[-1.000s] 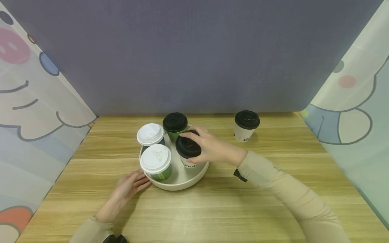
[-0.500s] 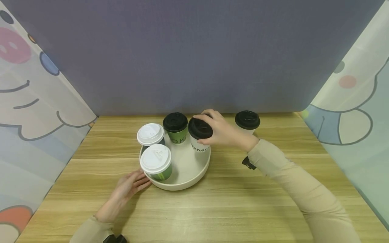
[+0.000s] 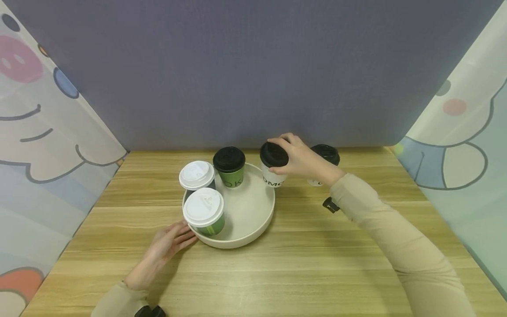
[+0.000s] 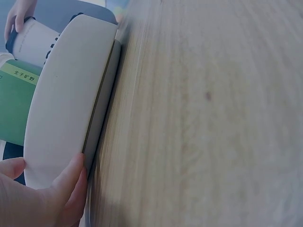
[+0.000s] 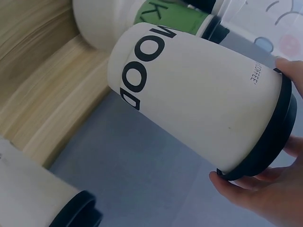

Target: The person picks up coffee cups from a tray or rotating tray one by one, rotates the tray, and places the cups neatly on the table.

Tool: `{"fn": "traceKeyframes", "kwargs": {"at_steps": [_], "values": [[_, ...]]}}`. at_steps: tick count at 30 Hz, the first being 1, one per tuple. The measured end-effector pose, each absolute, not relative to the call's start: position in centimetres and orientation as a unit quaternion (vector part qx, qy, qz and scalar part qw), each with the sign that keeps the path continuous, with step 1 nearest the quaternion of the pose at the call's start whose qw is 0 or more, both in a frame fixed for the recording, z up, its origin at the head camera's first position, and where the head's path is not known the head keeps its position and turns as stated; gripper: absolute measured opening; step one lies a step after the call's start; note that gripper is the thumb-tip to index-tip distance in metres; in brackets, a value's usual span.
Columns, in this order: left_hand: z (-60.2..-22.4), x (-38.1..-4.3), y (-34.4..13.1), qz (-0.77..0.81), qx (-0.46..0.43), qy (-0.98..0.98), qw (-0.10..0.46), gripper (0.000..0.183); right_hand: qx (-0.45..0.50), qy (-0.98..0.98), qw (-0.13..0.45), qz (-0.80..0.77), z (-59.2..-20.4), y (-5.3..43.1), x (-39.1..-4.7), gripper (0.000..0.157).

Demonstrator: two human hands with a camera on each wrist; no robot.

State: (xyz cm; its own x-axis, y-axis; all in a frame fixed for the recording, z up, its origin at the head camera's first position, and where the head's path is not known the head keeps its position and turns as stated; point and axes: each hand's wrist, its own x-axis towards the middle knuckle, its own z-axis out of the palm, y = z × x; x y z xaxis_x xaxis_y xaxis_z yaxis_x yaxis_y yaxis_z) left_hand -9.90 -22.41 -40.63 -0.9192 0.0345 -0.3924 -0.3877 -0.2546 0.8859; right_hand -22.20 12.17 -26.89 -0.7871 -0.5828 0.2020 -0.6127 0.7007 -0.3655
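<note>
My right hand (image 3: pixel 301 157) grips a white paper coffee cup (image 3: pixel 272 175) by its black lid, fingers and thumb around the lid's edge. The cup is upright at the right back rim of a round off-white tray (image 3: pixel 237 243). In the right wrist view the cup's dark lettering and its lid (image 5: pixel 279 137) show large. At the tray's front left, my left hand (image 3: pixel 166 242) holds the tray's wall, thumb at the rim and fingers along the outer side. Standing in the tray are two white-lidded cups, one green (image 3: pixel 203 209) and one dark (image 3: pixel 196 176), and a black-lidded green cup (image 3: pixel 230 166).
Another white cup with a black lid (image 3: pixel 326 153) stands on the wooden table (image 3: pixel 245 286) at the back right, partly behind my right hand. A grey panel (image 3: pixel 253 75) rises at the table's back edge, with cartoon-printed sheets (image 3: pixel 455 132) at both sides.
My right hand has carried the white coffee cup from the middle of the tray back and right to its rim. The left hand and the tray have stayed in place.
</note>
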Motion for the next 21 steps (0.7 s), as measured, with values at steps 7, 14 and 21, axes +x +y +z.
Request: {"fn": "traceKeyframes", "kwargs": {"at_steps": [7,14,21], "values": [[-40.6,-9.9,-22.4,0.781,-0.146,0.591,0.136,0.054,0.287,-0.931,0.02,0.223,-27.2,13.1,-23.5,0.074],[-40.7,-10.0,-22.4,0.783,-0.144,0.59,0.136,0.055,0.257,-0.94,0.004,0.223,-27.7,13.8,-24.4,0.076],[-40.7,-9.9,-22.4,0.781,-0.147,0.592,0.136,0.056,0.248,-0.943,0.008,0.22,-28.7,14.1,-25.6,0.076]]}}
